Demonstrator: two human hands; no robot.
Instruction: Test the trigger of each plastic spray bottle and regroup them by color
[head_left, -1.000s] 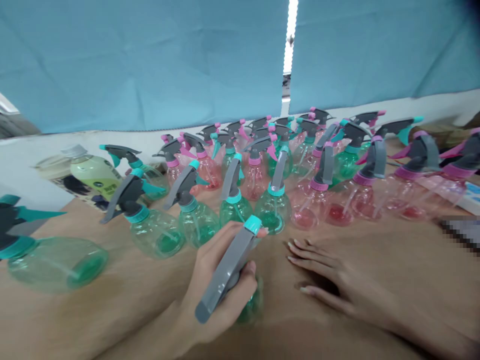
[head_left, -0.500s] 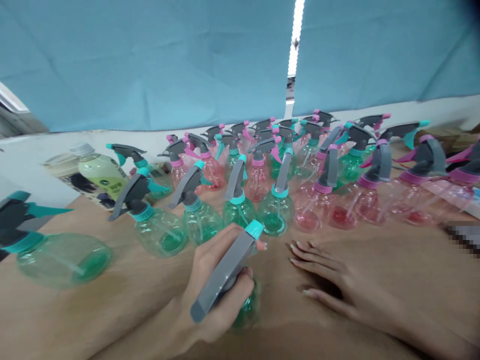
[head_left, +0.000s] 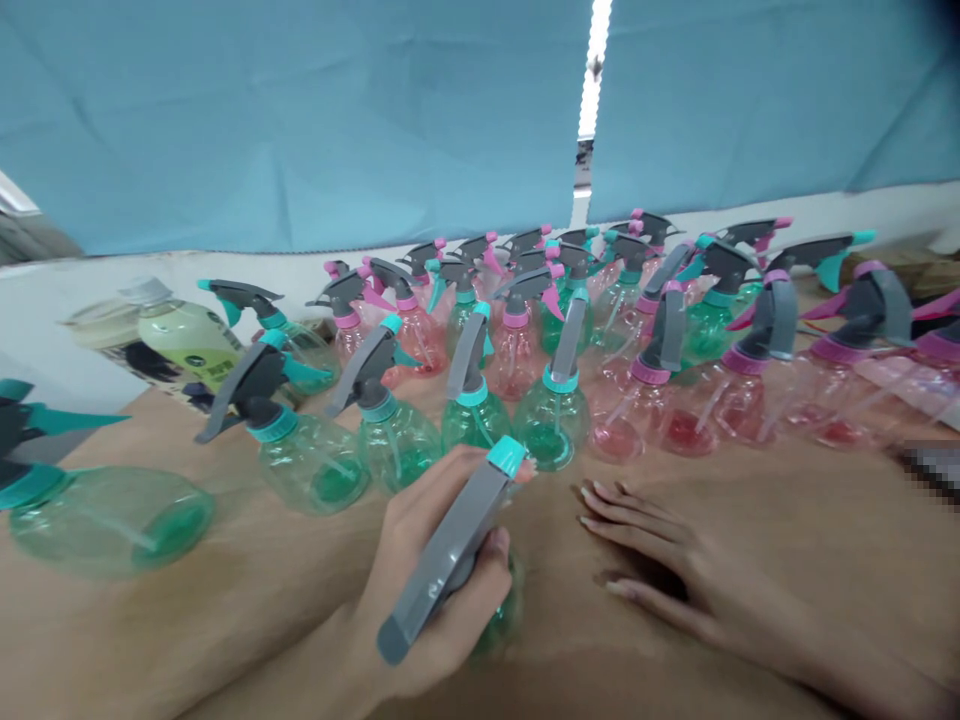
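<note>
Near the front of the table, my left hand (head_left: 427, 560) is wrapped round the neck of a green spray bottle (head_left: 450, 560) with a grey head and a turquoise nozzle. The bottle stands upright, its body mostly hidden beneath my hand. My right hand (head_left: 675, 570) rests palm down on the wooden table (head_left: 825, 580), fingers spread, holding nothing. Just beyond my left hand are a green spray bottle (head_left: 555, 420) and another green spray bottle (head_left: 474, 400). A pink spray bottle (head_left: 619, 425) stands past my right fingertips.
Several pink and green spray bottles crowd the back of the table, including one green bottle (head_left: 112, 515) at far left. A pale capped bottle (head_left: 187, 340) and a tub (head_left: 112, 340) stand back left. Blue cloth (head_left: 337, 130) hangs behind; a pixelated dark object (head_left: 934, 470) lies right.
The view has shifted slightly, so the bottles at left and right sit a little further outward. My left hand keeps its hold on the spray bottle, and my right hand stays put.
</note>
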